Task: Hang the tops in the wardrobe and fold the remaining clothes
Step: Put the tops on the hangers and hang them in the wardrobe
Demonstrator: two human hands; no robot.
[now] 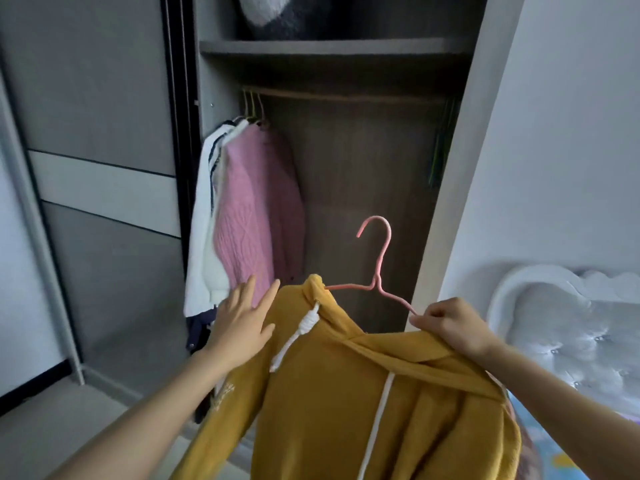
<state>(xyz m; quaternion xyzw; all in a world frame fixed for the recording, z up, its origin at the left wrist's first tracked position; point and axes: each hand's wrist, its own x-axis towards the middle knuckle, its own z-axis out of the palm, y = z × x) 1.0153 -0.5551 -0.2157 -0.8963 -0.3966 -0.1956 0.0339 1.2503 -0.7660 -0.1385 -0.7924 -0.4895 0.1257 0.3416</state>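
A mustard-yellow hoodie [346, 403] with white drawstrings hangs on a pink wire hanger [379, 258], whose hook points up in front of the open wardrobe. My right hand [450, 323] pinches the hanger's right arm together with the hoodie's shoulder. My left hand [242, 323] is flat with fingers spread, resting against the hoodie's left shoulder, close to the clothes hanging behind it. On the wardrobe rail [346, 95], at its left end, hang a pink knit sweater [256, 209] and a white top with dark stripes [204, 216].
The rail's middle and right stretch carry no clothes; green hangers [440, 147] hang at its far right. A shelf [332, 46] above holds a dark fluffy item. A grey sliding door [104, 168] stands left, a white wall and padded headboard [571, 313] right.
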